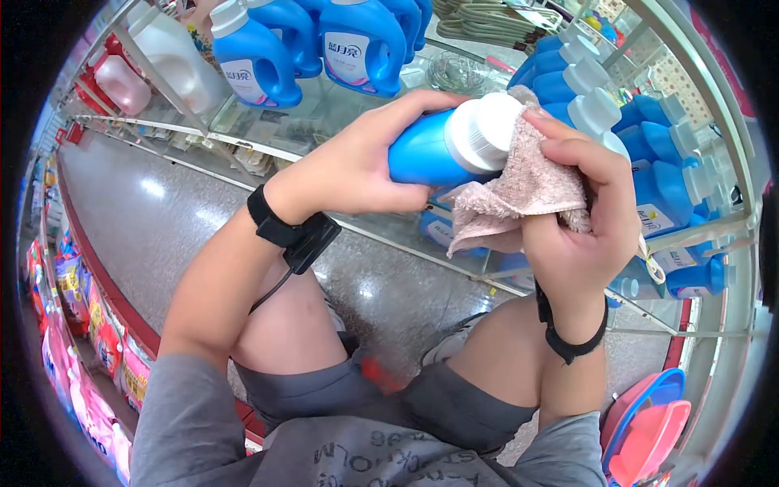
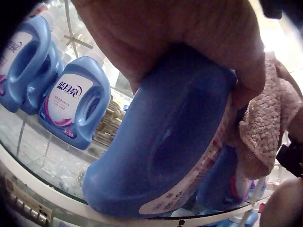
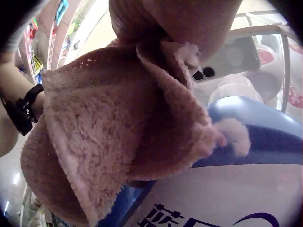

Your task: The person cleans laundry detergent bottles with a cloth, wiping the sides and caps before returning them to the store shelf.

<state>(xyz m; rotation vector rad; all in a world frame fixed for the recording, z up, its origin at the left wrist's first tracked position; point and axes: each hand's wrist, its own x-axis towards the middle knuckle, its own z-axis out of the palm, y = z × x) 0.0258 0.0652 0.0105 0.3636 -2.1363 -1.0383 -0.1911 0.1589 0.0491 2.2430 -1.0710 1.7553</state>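
In the head view a blue bottle (image 1: pixel 423 149) with a white cap (image 1: pixel 485 134) lies tilted above the glass shelf. My left hand (image 1: pixel 357 158) grips it round its upper body, thumb below and fingers over the top. A pinkish terry cloth (image 1: pixel 519 183) is bunched in my right hand (image 1: pixel 588 211), which holds it against the cap. The left wrist view shows the bottle's blue side (image 2: pixel 156 137) under my left hand (image 2: pixel 184 33), the cloth (image 2: pixel 267 118) at right. In the right wrist view the cloth (image 3: pixel 94 123) hangs from my right hand (image 3: pixel 175 23), hiding its fingertips.
Blue bottles (image 1: pixel 357 49) stand on the shelf at the back left, and several more (image 1: pixel 661 187) fill the right side. White and pink bottles (image 1: pixel 174 61) are at the far left. Coiled wire (image 1: pixel 456 71) lies behind the bottle. Basins (image 1: pixel 649 430) sit at lower right.
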